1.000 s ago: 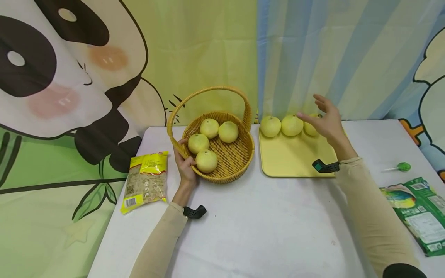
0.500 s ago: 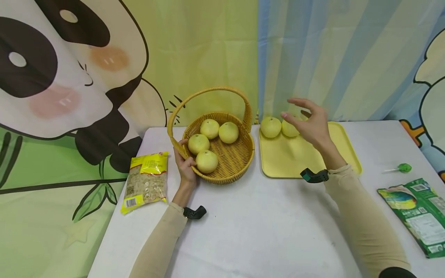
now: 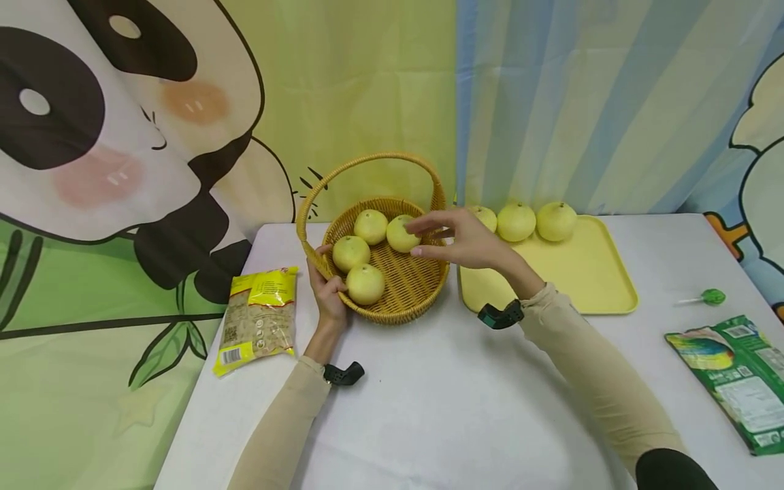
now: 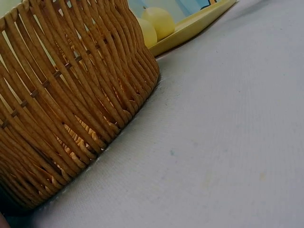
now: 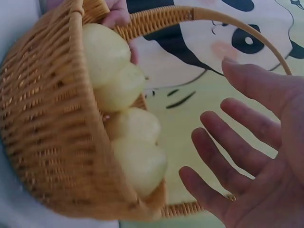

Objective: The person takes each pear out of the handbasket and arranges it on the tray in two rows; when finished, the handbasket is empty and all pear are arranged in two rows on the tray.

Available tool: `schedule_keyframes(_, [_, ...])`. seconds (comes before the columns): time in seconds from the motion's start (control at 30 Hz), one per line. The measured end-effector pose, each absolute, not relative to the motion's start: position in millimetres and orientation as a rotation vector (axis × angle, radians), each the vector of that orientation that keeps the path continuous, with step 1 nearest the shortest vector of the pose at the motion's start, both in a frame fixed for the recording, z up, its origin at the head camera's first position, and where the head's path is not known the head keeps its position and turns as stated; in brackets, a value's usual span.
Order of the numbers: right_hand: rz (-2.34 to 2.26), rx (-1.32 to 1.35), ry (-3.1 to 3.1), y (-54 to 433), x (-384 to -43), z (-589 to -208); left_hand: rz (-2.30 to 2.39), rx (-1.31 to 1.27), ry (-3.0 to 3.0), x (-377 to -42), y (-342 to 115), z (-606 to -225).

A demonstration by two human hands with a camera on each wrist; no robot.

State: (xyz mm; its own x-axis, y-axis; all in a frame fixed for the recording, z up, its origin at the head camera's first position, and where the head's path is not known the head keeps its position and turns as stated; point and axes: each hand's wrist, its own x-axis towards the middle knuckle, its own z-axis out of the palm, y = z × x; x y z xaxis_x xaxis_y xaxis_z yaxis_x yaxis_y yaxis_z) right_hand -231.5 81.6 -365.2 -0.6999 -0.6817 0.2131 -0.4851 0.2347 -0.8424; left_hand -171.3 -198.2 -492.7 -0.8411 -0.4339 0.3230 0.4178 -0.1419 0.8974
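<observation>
My left hand grips the left side of a woven wicker basket, thumb over the rim beside the handle's base. Several round, pale yellow-green fruits lie in the basket, mostly on its left and far side. Over the basket's right rim is my right hand, holding nothing. Its fingers reach towards the rightmost fruit and partly cover it in the head view. From the right wrist view, the spread fingers of the right hand stand apart from the fruits.
A yellow tray right of the basket bears three similar fruits along its far edge. A yellow-and-clear packet lies at left. At right are a green lollipop and a green pouch. Printed curtains hang behind the table.
My right hand has swept left from above the tray's far fruits to the basket, uncovering the tray's right-hand fruits. My left hand and the basket have stayed in place.
</observation>
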Motion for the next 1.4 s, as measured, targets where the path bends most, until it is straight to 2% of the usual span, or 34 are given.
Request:
schedule_keyframes(0.4, [-1.185, -1.236, 2.114, 11, -244, -369, -2.011, 0.021, -1.604, -172, -199, -494])
schedule_keyframes(0.8, [-0.924, -1.319, 2.053, -38, -244, -379, -2.014, 0.022, -1.586, -173, -199, -494])
schedule_keyframes(1.23, [-0.621, -1.284, 2.221, -38, -232, -386, -2.041, 0.009, -1.586, -173, -199, -494])
schedule_keyframes(1.4, [-0.773, -1.209, 2.192, -29, -234, -396, -2.009, 0.017, -1.593, -172, -199, -494])
